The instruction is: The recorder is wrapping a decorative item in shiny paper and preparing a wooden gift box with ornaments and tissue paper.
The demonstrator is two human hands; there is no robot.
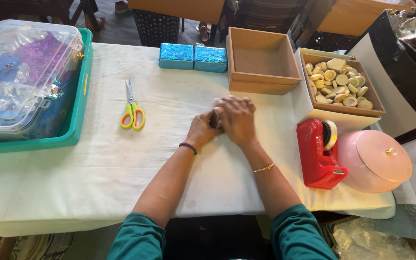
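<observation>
My left hand [203, 129] and my right hand [237, 118] rest together on the white tablecloth [121, 159] at the middle of the table, the right laid partly over the left. Fingers are curled; whether anything lies between the hands is hidden. Yellow-handled scissors [132, 108] lie to the left of my hands. Two shiny blue wrapped boxes [193, 57] sit side by side at the far edge. An empty brown box [261, 61] stands just beyond my right hand.
A teal tray [75, 125] with a clear plastic container of coloured foil [22, 72] sits at the left. On the right are a brown box of round pale pieces [340, 84], a red tape dispenser [318, 151] and a pink round lidded container [376, 159].
</observation>
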